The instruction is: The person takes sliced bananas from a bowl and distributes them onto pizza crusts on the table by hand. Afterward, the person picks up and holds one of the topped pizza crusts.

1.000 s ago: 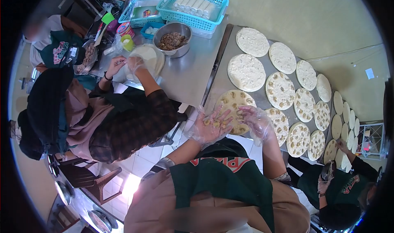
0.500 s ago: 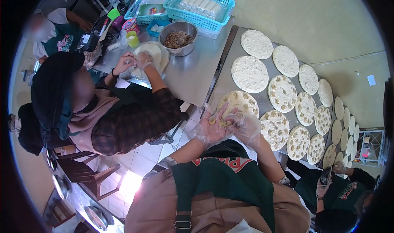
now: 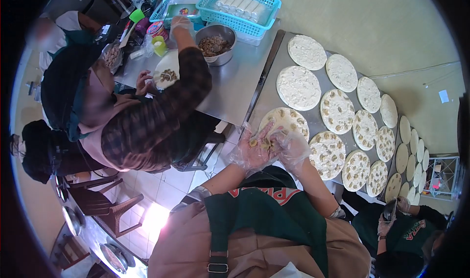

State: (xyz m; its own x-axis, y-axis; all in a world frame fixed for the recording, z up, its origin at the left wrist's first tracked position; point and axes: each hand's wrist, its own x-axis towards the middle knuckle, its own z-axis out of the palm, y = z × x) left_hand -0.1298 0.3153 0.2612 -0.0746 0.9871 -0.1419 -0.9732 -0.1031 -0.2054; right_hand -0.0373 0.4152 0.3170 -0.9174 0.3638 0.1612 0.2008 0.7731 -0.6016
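My left hand (image 3: 250,150), in a clear plastic glove, is palm up and cupped, with several small yellow-green slices (image 3: 265,144) lying in it. Their exact kind is too small to tell. My gloved right hand (image 3: 292,148) meets it from the side, its bent fingers closed on slices over the left palm. Just beyond both hands lies a round white-topped pizza base (image 3: 285,120), partly dotted with similar brownish pieces and partly hidden by my fingers. To the right, another dotted pizza base (image 3: 328,155) is close to my right hand.
Many more pizza bases (image 3: 306,52) line the metal table (image 3: 267,94). At left, a co-worker (image 3: 156,116) reaches across a steel table with a bowl of brown filling (image 3: 214,45) and blue baskets (image 3: 238,9). Another person (image 3: 401,229) stands at lower right.
The co-worker at left has stretched an arm up beside the bowl, and brown filling now shows on the white round below. My own hands have barely shifted, still together over the slices.
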